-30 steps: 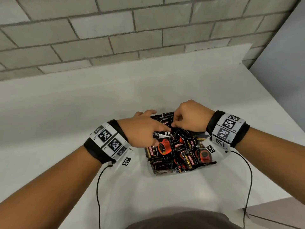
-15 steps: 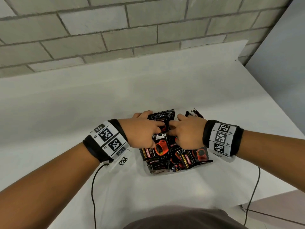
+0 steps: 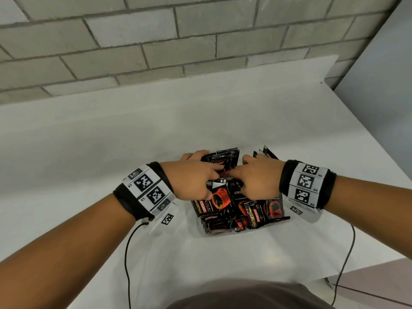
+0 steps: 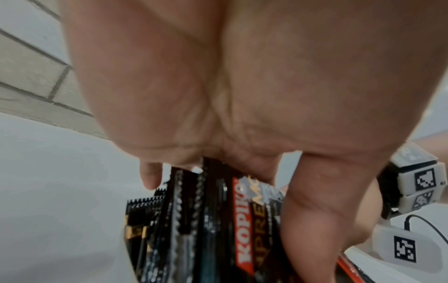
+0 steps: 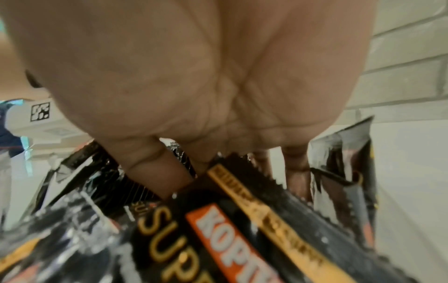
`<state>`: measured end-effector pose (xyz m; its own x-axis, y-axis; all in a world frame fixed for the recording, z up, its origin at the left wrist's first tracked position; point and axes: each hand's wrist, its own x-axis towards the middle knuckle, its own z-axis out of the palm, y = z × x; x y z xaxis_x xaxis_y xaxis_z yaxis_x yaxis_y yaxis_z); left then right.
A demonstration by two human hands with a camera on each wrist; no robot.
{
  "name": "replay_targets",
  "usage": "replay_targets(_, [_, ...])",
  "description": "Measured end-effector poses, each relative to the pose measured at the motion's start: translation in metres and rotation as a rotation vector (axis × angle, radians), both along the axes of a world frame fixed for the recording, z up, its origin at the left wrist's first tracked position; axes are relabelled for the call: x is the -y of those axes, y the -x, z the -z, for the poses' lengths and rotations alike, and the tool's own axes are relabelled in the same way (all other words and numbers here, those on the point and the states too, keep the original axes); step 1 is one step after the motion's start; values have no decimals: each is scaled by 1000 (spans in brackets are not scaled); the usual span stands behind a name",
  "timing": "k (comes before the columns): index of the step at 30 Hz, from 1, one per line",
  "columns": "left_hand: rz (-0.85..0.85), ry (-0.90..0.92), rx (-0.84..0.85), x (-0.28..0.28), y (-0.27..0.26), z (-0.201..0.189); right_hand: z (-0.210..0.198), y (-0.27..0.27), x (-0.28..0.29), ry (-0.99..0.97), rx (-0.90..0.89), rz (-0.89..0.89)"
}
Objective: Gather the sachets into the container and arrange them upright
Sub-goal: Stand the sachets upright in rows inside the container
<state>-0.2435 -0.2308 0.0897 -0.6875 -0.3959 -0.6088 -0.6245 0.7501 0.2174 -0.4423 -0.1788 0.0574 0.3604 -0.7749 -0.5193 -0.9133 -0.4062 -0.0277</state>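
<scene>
Arranging step: left hand [image 3: 193, 179] gripped a standing bunch of sachets [image 3: 225, 158], right hand [image 3: 259, 178] fingers curled among others in the container [image 3: 223, 233]; next, loose ones needed standing.

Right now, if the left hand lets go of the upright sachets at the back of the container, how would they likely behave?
The upright sachets look thin and flat, so they would probably flop over once the left hand releases them. Their glossy foil suggests they slide easily against each other. The loose sachets at the front of the container lie tilted and overlapping, which hints they are light and floppy.
</scene>
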Motion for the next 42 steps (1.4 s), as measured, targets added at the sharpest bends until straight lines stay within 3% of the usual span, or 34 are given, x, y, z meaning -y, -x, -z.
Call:
replay_targets(4, [-9, 5, -3, 0, 0, 1, 3, 1, -1, -16, -50, 25])
replay_targets(12, [-28, -27, -25, -1, -1, -1, -5, 3, 7, -93, 40, 104])
replay_targets(20, [-12, -48, -53, -1, -3, 1, -6, 3, 11, -127, 4, 78])
replay_targets(26, [-14, -90, -100, 2, -9, 1, -13, 1, 11, -223, 177, 129])
replay_targets(34, [-34, -104, -113, 1, -9, -1, -18, -2, 10, -275, 136, 34])
replay_targets(42, [-27, -98, -96, 0, -9, -3, -24, 10, 4, -268, 304, 45])
